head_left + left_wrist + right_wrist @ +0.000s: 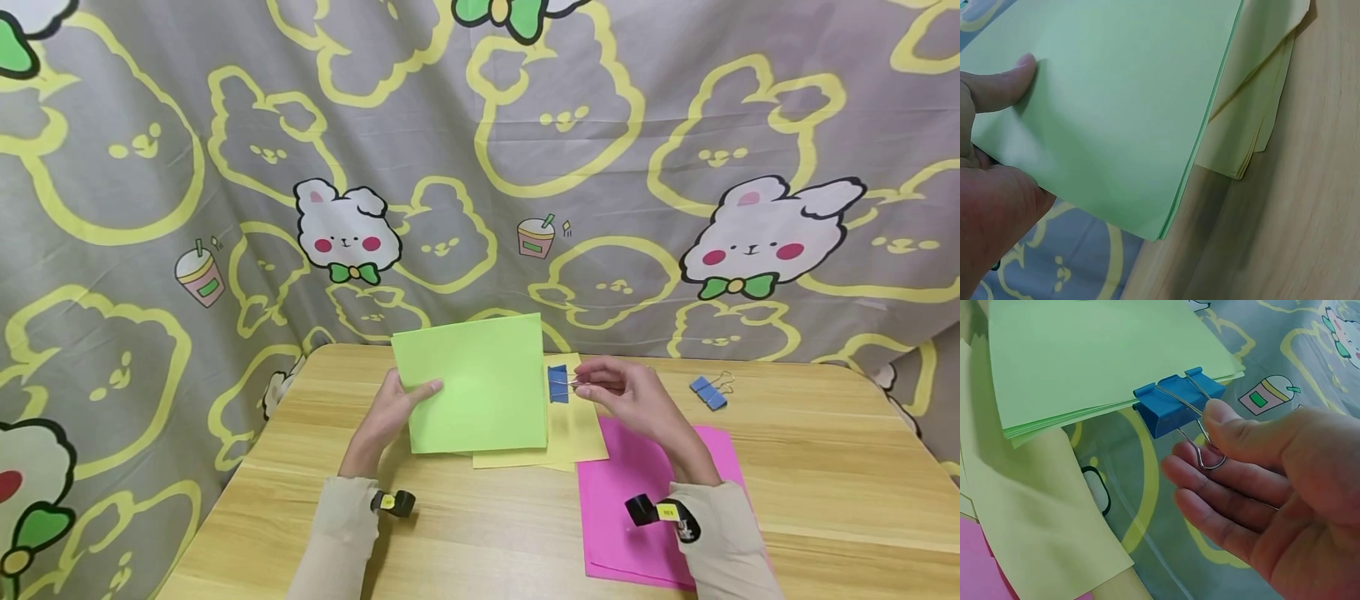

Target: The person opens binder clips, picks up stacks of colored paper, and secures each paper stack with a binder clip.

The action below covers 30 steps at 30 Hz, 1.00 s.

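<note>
Grey rabbit-print curtain [450,150] with yellow outlines, wooden table [472,533] before it

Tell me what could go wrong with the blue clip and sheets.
The green sheets look uneven at one corner, so they might get clipped crooked. The blue binder clip could slip, since the right hand pinches it by its wire handles. The left hand holds the sheets near one side, so they may shift.
</note>
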Motion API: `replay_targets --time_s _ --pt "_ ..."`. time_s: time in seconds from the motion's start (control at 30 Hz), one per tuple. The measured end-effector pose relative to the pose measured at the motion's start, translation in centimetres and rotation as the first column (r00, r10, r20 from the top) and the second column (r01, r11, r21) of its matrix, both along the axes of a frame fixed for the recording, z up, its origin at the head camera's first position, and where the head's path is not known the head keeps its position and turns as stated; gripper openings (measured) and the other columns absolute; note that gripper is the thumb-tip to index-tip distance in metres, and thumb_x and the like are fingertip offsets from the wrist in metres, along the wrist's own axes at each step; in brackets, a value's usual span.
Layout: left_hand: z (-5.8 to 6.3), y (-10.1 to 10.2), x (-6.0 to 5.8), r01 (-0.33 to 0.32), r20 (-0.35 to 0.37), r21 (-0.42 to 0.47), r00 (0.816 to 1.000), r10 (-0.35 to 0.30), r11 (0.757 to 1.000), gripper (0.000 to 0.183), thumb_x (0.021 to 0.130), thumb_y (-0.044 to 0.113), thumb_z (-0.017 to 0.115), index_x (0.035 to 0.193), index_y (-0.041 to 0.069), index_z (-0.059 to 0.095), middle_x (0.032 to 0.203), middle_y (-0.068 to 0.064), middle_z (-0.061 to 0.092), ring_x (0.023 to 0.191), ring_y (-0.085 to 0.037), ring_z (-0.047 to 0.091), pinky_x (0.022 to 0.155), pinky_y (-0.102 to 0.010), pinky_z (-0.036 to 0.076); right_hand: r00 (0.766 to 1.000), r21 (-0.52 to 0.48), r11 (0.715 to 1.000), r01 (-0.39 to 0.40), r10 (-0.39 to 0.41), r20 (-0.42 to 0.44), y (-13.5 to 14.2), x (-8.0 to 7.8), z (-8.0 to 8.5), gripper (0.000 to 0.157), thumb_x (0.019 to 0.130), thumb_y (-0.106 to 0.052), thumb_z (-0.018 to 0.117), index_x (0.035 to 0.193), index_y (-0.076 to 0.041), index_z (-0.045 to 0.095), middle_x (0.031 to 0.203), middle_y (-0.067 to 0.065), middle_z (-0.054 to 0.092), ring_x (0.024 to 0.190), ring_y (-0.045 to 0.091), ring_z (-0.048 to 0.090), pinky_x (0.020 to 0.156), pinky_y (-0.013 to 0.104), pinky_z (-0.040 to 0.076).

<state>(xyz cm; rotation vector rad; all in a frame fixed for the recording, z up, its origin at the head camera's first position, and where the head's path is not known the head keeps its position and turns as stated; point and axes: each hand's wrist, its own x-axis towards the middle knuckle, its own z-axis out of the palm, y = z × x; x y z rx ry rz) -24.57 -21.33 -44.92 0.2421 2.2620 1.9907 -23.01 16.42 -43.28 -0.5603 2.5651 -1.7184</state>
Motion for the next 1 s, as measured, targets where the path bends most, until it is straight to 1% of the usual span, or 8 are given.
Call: replay_targets --time_s 0.13,0.2,0.37,0.53,0.67,0.87,0.9,1.0 --pt "0.12 0.13 0.04 -0.003 -0.002 -0.006 1.0 0.003 1.0 0.037 0.099 0.013 0.068 0.132 0.002 0.055 0.116 -0.016 0.066 0.097 -0.026 0.07 0.084 -0.042 0.06 1.0 -0.033 0.999 0.004 -0.004 0.009 -0.01 -0.14 -0.18 0.031 0.094 -0.015 0.076 0.12 0.002 0.07 0.11 0.014 0.076 0.101 0.016 0.073 0.085 0.04 0.06" --pt "0.21 0.2 0.09 -0.004 -0.004 -0.004 1.0 0.004 1.0 0.037 0.099 0.013 0.068 0.132 0.002 0.055 0.115 -0.017 0.067 0.096 -0.026 0.07 0.084 -0.042 0.06 1.0 -0.038 0.999 0.013 -0.012 0.008 0.0 -0.16 -0.24 0.028 0.094 -0.014 0.077 0.118 0.0 0.071 0.108 0.012 0.076 0.099 0.014 0.074 0.085 0.039 0.06" --pt "0.33 0.25 0.13 -0.001 -0.014 0.001 1.0 0.001 1.0 0.036 0.099 0.012 0.068 0.131 0.001 0.056 0.115 -0.017 0.067 0.096 -0.027 0.07 0.083 -0.043 0.06 0.999 -0.029 0.998 0.051 -0.051 -0.003 0.01 -0.19 -0.29 0.023 0.093 -0.013 0.078 0.113 -0.003 0.074 0.104 0.008 0.078 0.096 0.012 0.074 0.083 0.026 0.058" --pt "0.36 0.18 0.19 0.0 -0.018 -0.002 1.0 0.0 1.0 0.035 0.099 0.013 0.068 0.131 0.004 0.056 0.115 -0.016 0.067 0.096 -0.027 0.07 0.084 -0.041 0.06 0.998 -0.053 0.996 0.07 -0.069 0.008 -0.06 -0.3 -0.32 0.023 0.091 -0.011 0.079 0.111 -0.001 0.074 0.102 0.01 0.078 0.095 0.012 0.075 0.081 0.021 0.056" --pt "0.5 0.39 0.27 0.01 -0.025 -0.008 1.0 -0.01 1.0 0.037 0.098 0.014 0.068 0.132 0.004 0.056 0.116 -0.016 0.067 0.098 -0.027 0.069 0.087 -0.041 0.058 0.998 -0.083 0.995 0.058 -0.056 0.019 -0.2 -0.42 -0.36 0.023 0.091 -0.007 0.079 0.111 0.003 0.074 0.103 0.016 0.077 0.093 0.012 0.075 0.081 0.024 0.058" --pt "0.57 0.69 0.33 0.017 -0.03 -0.017 0.999 -0.017 1.0 0.036 0.098 0.014 0.069 0.131 0.005 0.057 0.117 -0.014 0.066 0.102 -0.027 0.067 0.092 -0.041 0.056 0.999 -0.095 0.995 0.043 -0.041 0.021 -0.41 -0.46 -0.36 0.022 0.091 -0.006 0.078 0.111 0.002 0.073 0.105 0.019 0.076 0.094 0.012 0.075 0.083 0.04 0.061" --pt "0.57 0.73 0.33 0.018 -0.032 -0.017 0.999 -0.019 1.0 0.036 0.098 0.014 0.069 0.13 0.005 0.057 0.117 -0.014 0.066 0.103 -0.027 0.067 0.093 -0.041 0.056 0.999 -0.101 0.994 0.041 -0.038 0.027 -0.44 -0.47 -0.36 0.023 0.091 -0.005 0.078 0.112 0.003 0.073 0.105 0.018 0.076 0.094 0.012 0.075 0.082 0.04 0.061" --pt "0.56 0.86 0.3 0.03 -0.041 -0.016 0.999 -0.03 0.999 0.036 0.098 0.013 0.069 0.131 0.004 0.057 0.117 -0.014 0.066 0.104 -0.027 0.066 0.094 -0.041 0.054 0.998 -0.123 0.992 0.027 -0.02 0.056 -0.49 -0.53 -0.38 0.026 0.092 -0.004 0.076 0.116 0.005 0.07 0.107 0.019 0.076 0.097 0.016 0.075 0.081 0.035 0.061"
